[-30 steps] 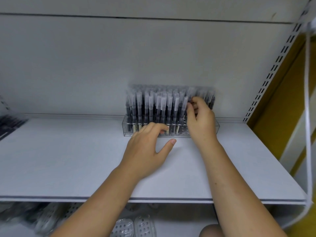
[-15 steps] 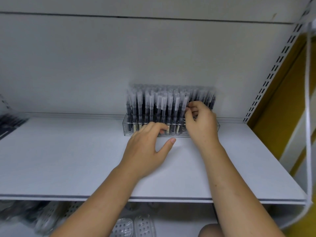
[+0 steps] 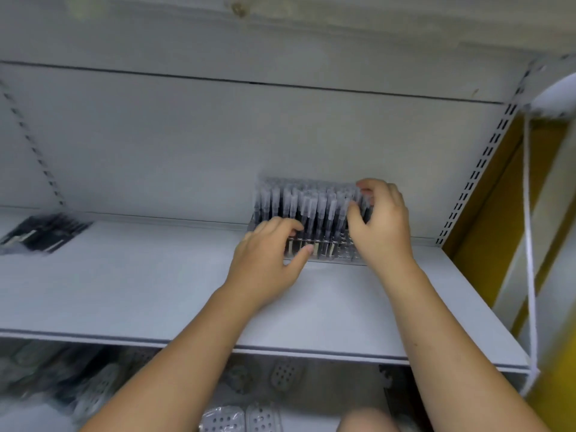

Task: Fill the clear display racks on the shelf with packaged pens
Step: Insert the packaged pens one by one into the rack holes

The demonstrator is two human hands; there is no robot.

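Steadying the clear display rack [image 3: 324,256] with my left grip [image 3: 265,260], I curl my fingers over its low front wall and rest my thumb at its foot. The rack stands at the back of the white shelf [image 3: 140,294], near the back wall. It looks almost full of packaged pens [image 3: 308,207] standing up in rows. My right grip [image 3: 381,226] is at the right end of the rack. Its fingers and thumb are bent round the tops of the pens there and pinch them. The picture is blurry, so I cannot tell if I have one pen or a few.

I think this step is getting the last pens to sit straight in their places. To do it well, I should hold the rack down firmly with my left grip, so it does not slide or tip when I push. With my right grip I should go slowly and push each pen straight down, not at a slant. The wrappers look thin and slippery, so a soft pinch near the top is best. If I squeeze hard or shove sideways, the pens next door may lean or pop out.

A dark pack [image 3: 43,233] lies flat far off on the left of the shelf. It may be more pens, but it is too blurry to say.
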